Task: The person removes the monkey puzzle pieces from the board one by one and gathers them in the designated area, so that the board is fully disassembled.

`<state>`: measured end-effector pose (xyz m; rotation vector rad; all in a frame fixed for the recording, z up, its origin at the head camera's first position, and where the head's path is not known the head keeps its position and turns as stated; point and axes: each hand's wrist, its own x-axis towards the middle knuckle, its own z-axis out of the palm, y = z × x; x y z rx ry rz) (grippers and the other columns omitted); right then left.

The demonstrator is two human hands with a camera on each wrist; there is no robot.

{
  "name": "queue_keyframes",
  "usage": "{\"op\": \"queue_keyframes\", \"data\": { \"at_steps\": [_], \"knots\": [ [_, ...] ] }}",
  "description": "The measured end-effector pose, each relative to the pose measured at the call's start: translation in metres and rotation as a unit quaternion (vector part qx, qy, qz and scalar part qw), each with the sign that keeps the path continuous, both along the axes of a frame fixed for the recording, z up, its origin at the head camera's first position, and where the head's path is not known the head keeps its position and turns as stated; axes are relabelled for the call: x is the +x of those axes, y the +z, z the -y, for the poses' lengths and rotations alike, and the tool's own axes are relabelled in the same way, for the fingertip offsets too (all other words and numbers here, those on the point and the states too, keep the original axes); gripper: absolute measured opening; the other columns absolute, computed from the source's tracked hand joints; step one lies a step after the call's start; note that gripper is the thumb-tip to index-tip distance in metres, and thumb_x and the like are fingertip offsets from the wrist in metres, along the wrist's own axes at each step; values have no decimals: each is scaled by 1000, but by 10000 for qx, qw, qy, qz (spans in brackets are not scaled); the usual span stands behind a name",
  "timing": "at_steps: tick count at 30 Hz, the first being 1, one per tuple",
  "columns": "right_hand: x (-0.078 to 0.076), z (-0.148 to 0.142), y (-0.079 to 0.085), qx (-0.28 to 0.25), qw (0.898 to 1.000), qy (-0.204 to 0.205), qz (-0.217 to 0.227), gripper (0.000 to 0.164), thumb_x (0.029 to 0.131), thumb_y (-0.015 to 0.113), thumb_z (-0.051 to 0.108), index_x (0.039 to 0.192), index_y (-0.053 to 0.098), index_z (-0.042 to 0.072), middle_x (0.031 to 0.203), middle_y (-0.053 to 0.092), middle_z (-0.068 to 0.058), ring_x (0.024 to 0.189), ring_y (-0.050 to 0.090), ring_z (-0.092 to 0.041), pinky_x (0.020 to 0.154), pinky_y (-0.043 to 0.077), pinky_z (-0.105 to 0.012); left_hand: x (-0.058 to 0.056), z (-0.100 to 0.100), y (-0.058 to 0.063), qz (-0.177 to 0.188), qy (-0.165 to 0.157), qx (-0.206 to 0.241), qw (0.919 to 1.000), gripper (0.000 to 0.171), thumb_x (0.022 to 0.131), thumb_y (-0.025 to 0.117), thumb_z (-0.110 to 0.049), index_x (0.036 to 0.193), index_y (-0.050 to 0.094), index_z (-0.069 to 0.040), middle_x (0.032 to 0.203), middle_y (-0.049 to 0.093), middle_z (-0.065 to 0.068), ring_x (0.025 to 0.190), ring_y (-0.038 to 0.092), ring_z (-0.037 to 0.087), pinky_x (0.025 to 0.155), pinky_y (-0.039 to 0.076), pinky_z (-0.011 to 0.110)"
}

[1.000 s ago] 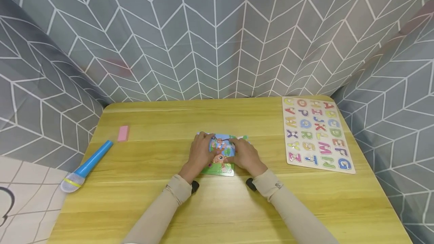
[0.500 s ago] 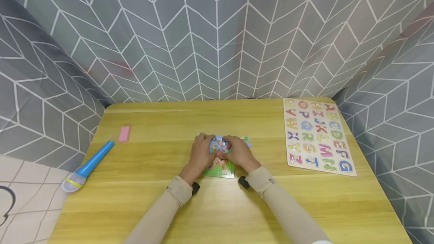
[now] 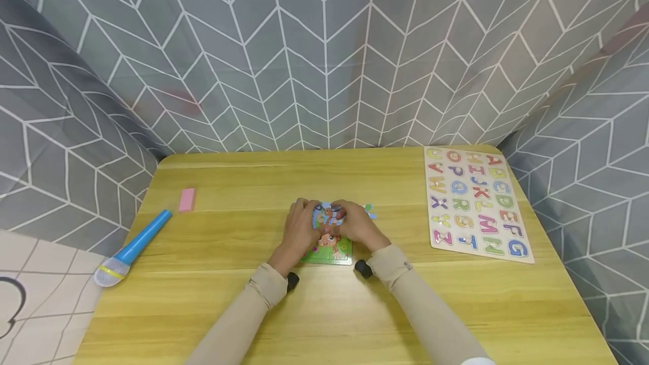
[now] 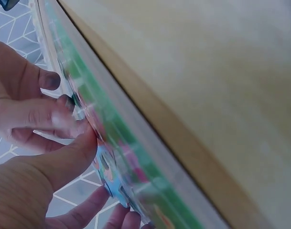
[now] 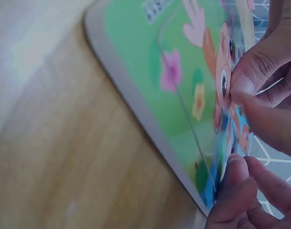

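A jigsaw puzzle (image 3: 329,253) with a cartoon monkey on green and blue lies mid-table, partly under both hands. My left hand (image 3: 300,230) grips its left side. In the left wrist view the left thumb (image 4: 83,150) presses the picture, with the fingertips spread over a blue part. My right hand (image 3: 359,224) curls over the upper right, thumb and fingers round a puzzle piece, which the hand mostly hides. The two thumbs meet near the monkey's face (image 5: 224,81). Blue and green puzzle pieces (image 3: 372,216) show just beyond the right hand.
An alphabet board (image 3: 476,201) lies at the table's right. A pink block (image 3: 187,200) is at the left, with a blue toy microphone (image 3: 134,248) overhanging the left edge. Grey patterned curtains (image 3: 324,61) surround the back and sides.
My right hand has shifted left over the puzzle, closer to the left hand, and uncovered more of the pieces at the right. My left hand has stayed nearly in place.
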<state>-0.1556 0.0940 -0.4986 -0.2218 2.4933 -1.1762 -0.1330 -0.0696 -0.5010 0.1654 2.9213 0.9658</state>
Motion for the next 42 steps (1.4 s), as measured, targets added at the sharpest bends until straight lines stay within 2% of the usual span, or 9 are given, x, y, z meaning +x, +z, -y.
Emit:
{"op": "queue_keyframes", "data": {
  "at_steps": [5, 10, 13, 17, 21, 25, 30, 35, 42],
  "knots": [
    [0, 1, -1, -111, 9998, -146, -108, 48, 88, 76, 13, 134, 60, 8, 105, 64, -9, 88, 58, -20, 75, 50, -30, 2, 1, 0, -70, -95, -163, 9998, 61, 83, 82, -15, 137, 57, -5, 132, 54, 18, 122, 51, 35, 98, 50, 47],
    [2, 4, -1, -67, 9993, -183, -303, 42, 92, 73, 18, 131, 63, 9, 104, 64, -9, 88, 58, -20, 73, 50, -30, 4, 11, 4, -180, -368, -647, 9971, 73, 86, 80, -33, 143, 50, 1, 139, 52, 22, 131, 48, 41, 108, 46, 55],
    [3, 7, 0, -75, 9993, -168, -339, 41, 93, 73, 21, 131, 63, 10, 105, 64, -9, 90, 59, -20, 75, 51, -31, 5, 22, 8, 74, -483, -632, 9968, 80, 85, 80, -37, 145, 47, 3, 146, 49, 23, 138, 44, 42, 112, 43, 57],
    [3, 10, 1, -137, 9990, -152, -395, 41, 93, 73, 21, 131, 64, 10, 108, 64, -10, 90, 59, -21, 78, 52, -32, 5, 33, 10, 586, -623, -540, 9949, 85, 84, 83, -32, 150, 42, 4, 157, 40, 21, 147, 36, 40, 118, 37, 57],
    [3, 10, 0, -185, 9985, -194, -470, 40, 93, 73, 21, 131, 64, 11, 112, 64, -10, 94, 59, -23, 82, 53, -35, 5, 35, 10, 723, -736, -645, 9926, 89, 85, 82, -31, 153, 37, 3, 162, 34, 21, 150, 32, 39, 122, 32, 56],
    [4, 10, -3, -272, 9980, -319, -467, 36, 94, 72, 20, 129, 65, 12, 114, 66, -9, 98, 61, -23, 86, 55, -38, 5, 32, 10, 714, -792, -730, 9916, 88, 85, 81, -31, 153, 36, 3, 163, 31, 20, 152, 30, 38, 124, 30, 53],
    [4, 9, -5, -335, 9977, -396, -438, 33, 93, 72, 18, 125, 66, 13, 107, 69, -6, 90, 62, -18, 77, 54, -31, 7, 30, 9, 627, -741, -760, 9924, 87, 84, 82, -30, 151, 39, 5, 163, 30, 22, 152, 30, 39, 124, 29, 52],
    [4, 10, -5, -273, 9981, -353, -417, 37, 91, 75, 17, 126, 65, 11, 101, 68, -5, 84, 60, -16, 72, 51, -27, 9, 29, 8, 528, -582, -785, 9938, 85, 83, 82, -31, 149, 43, 5, 161, 33, 24, 150, 32, 42, 121, 33, 56],
    [5, 17, -2, 447, 9974, -117, -553, 47, 86, 81, 21, 127, 65, 7, 101, 63, -6, 88, 58, -18, 77, 53, -31, 10, 29, 7, 396, -655, -701, 9946, 85, 82, 82, -34, 148, 44, 4, 160, 35, 24, 150, 34, 40, 121, 34, 55]
  ]
}}
